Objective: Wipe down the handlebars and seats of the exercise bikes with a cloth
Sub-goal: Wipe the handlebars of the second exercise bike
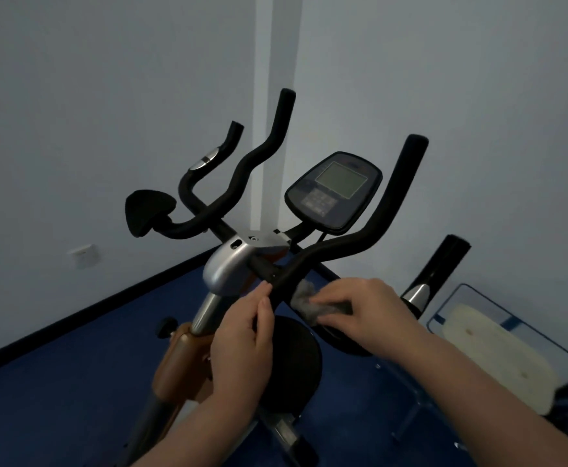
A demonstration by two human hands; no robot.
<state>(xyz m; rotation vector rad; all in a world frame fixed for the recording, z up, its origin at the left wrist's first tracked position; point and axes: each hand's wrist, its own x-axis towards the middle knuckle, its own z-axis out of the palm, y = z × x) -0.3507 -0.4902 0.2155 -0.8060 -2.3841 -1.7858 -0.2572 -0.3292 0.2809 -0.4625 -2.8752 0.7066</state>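
Note:
An exercise bike stands in the room corner, with black foam handlebars point(390, 210) curving upward and a console screen point(335, 192) between them. My right hand point(370, 311) presses a grey cloth point(304, 299) against the near end of the right handlebar, just above a round black elbow pad point(296, 362). My left hand point(245, 338) grips the same bar right beside the cloth, close to the silver stem cover point(228, 267). A second black elbow pad point(148, 210) sits at the left. No seat is in view.
Two pale walls meet behind the bike, with a socket point(84, 254) low on the left wall. The floor point(73, 382) is dark blue. A clear plastic bin point(508, 345) holding something pale stands at the right, beside a black and silver post point(437, 267).

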